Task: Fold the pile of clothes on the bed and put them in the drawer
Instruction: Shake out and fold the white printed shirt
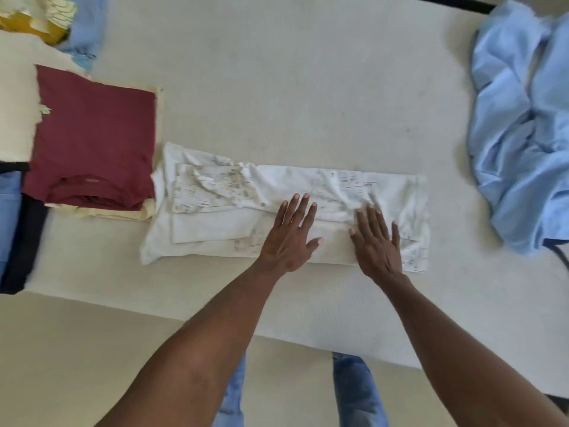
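Your white printed garment (286, 204) lies folded into a long strip across the near middle of the bed (277, 87), running left to right. Both your hands lie flat on its near half, fingers straight and spread, grasping nothing: your left hand (291, 234) near the strip's middle, your right hand (377, 241) just beside it toward the right end. Each grip is released, palm pressing the cloth.

Just left of the strip, touching its left end, sits a folded stack: one maroon shirt (92, 140) on top of one pale yellow garment (123, 212) whose edges peek out beneath. Farther left, at the frame's edge, one dark item (21, 241) and some blue cloth (7, 211) show only in part. At the far left corner lie one mustard-yellow piece (34, 23) and one light blue piece (87, 26), both blurred. Well apart on the right, one crumpled light blue garment (520, 134) spreads over the bed's right side. Nothing lies between your hands and the strip. Below the bed's near edge you see your two legs in blue jeans (354, 392).
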A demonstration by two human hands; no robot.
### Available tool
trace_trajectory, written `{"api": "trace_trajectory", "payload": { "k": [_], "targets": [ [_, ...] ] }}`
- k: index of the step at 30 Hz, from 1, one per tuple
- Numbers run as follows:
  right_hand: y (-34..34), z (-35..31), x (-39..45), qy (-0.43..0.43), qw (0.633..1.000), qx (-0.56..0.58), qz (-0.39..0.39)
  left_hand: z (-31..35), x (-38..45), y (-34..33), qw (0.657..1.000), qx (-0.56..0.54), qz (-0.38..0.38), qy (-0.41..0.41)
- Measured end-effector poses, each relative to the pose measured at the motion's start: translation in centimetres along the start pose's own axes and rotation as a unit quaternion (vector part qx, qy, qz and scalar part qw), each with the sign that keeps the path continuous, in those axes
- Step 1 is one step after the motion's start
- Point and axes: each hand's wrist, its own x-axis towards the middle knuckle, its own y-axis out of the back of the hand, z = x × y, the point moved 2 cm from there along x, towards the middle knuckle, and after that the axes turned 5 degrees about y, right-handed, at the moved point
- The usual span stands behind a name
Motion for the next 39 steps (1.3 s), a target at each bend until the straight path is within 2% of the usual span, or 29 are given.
{"api": "trace_trajectory", "payload": {
  "k": [2, 6, 8, 10, 13, 15, 17, 20, 23, 26, 28, 30, 31, 32, 33, 34, 35, 36, 37, 38, 39],
  "targets": [
    [1.7, 6.6, -0.8, -0.016, 1.000, 0.010, -0.002, 4.2, 1.1, -1.1, 0.999, 0.001, -0.030, -0.014],
    [4.4, 15.4, -1.4, 0.063, 0.997, -0.031, -0.034, 11.6, 3.1, -3.4, 0.997, -0.027, -0.065, 0.015],
    [5.9, 19.1, -0.5, 0.056, 0.998, 0.008, 0.008, 15.1, 3.8, -4.0, 0.996, -0.045, -0.051, 0.052],
    [7.9, 20.5, 1.5, 0.062, 0.996, 0.049, 0.042, 17.8, 4.2, -4.5, 0.997, -0.056, -0.033, 0.049],
    [11.0, 18.8, 5.8, 0.023, 0.997, 0.069, 0.022, 21.2, 4.5, -5.0, 0.998, -0.054, -0.036, 0.023],
    [12.3, 17.0, 8.5, 0.030, 0.990, 0.129, 0.039, 23.3, 5.0, -5.4, 0.993, -0.063, -0.076, 0.060],
    [12.5, 15.4, 10.6, 0.066, 0.985, 0.158, 0.003, 24.7, 5.5, -5.6, 0.989, -0.058, -0.094, 0.100],
    [11.7, 14.2, 12.6, 0.091, 0.989, 0.090, -0.073, 25.4, 5.9, -6.2, 0.985, -0.043, -0.105, 0.130],
    [11.3, 13.8, 13.4, 0.076, 0.991, 0.089, -0.072, 25.5, 6.1, -6.5, 0.984, -0.062, -0.109, 0.127],
    [10.7, 13.2, 13.3, 0.081, 0.993, 0.058, -0.065, 25.3, 6.0, -7.2, 0.986, -0.086, -0.075, 0.120],
    [10.7, 12.5, 13.1, 0.072, 0.992, 0.076, -0.065, 24.8, 5.9, -7.3, 0.984, -0.131, -0.049, 0.114],
    [11.3, 11.9, 12.7, 0.050, 0.987, 0.136, -0.076, 24.3, 5.4, -5.7, 0.960, -0.250, -0.041, 0.122],
    [11.9, 11.6, 12.3, 0.035, 0.980, 0.175, -0.086, 23.9, 5.3, -5.0, 0.929, -0.343, -0.047, 0.133],
    [12.5, 11.0, 12.0, 0.028, 0.974, 0.207, -0.093, 23.3, 4.8, -3.6, 0.872, -0.458, -0.052, 0.164],
    [13.4, 10.6, 11.7, 0.021, 0.968, 0.232, -0.095, 22.6, 4.6, -2.5, 0.785, -0.582, -0.064, 0.203],
    [14.3, 10.0, 11.4, 0.023, 0.961, 0.260, -0.094, 21.6, 4.0, -1.2, 0.670, -0.704, -0.068, 0.226],
    [15.3, 8.8, 11.1, 0.030, 0.950, 0.294, -0.097, 20.0, 3.1, 0.2, 0.539, -0.809, -0.071, 0.226],
    [16.2, 7.8, 10.8, 0.038, 0.935, 0.336, -0.104, 18.7, 2.3, 1.3, 0.405, -0.886, -0.079, 0.209],
    [17.2, 5.9, 10.6, 0.050, 0.919, 0.375, -0.113, 16.6, 1.2, 2.7, 0.290, -0.931, -0.075, 0.209],
    [18.1, 4.1, 10.5, 0.057, 0.901, 0.412, -0.125, 14.9, 0.1, 4.0, 0.211, -0.950, -0.072, 0.217],
    [18.8, 2.0, 10.5, 0.066, 0.880, 0.449, -0.142, 13.3, -1.1, 5.2, 0.162, -0.961, -0.058, 0.219]
  ]
}}
